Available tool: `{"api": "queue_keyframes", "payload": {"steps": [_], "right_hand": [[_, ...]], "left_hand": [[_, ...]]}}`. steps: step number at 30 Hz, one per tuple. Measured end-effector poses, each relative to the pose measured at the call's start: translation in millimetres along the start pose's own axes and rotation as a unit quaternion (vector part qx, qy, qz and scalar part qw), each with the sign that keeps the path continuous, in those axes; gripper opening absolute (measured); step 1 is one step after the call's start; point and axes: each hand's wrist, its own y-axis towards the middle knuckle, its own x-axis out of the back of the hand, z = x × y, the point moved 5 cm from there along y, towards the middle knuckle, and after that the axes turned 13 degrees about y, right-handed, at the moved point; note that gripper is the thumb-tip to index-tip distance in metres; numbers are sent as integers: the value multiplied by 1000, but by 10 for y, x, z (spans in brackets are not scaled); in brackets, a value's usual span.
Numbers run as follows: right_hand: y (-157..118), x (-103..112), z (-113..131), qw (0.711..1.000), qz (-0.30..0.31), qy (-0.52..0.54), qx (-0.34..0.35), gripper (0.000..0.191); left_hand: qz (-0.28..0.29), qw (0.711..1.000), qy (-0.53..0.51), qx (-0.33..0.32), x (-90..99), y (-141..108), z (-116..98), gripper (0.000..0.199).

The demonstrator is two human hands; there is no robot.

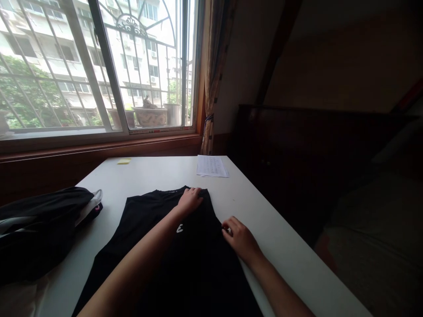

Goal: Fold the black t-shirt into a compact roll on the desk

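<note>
A black sleeveless shirt lies spread on the white table, its neckline toward the window and a small white print on its front. My left hand reaches across it and rests on the cloth near the collar and right shoulder, fingers lying over the fabric. At the right armhole, my right hand has its thumb and fingers pinched on the shirt's edge. My left forearm covers part of the print and the shirt's middle.
Dark bundled clothing with white parts lies on the table's left side. Printed papers and a yellow sticky-note pad sit at the far end of the white table. A barred window and a tied curtain stand beyond.
</note>
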Motion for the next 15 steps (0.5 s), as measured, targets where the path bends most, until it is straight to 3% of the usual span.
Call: {"api": "queue_keyframes", "payload": {"steps": [6, 15], "right_hand": [[-6, 28, 6, 998, -14, -57, 18, 16], [-7, 81, 68, 995, 11, -94, 16, 21]], "left_hand": [[31, 998, 26, -46, -206, 113, -212, 36], [63, 997, 47, -7, -479, 108, -93, 52]]}}
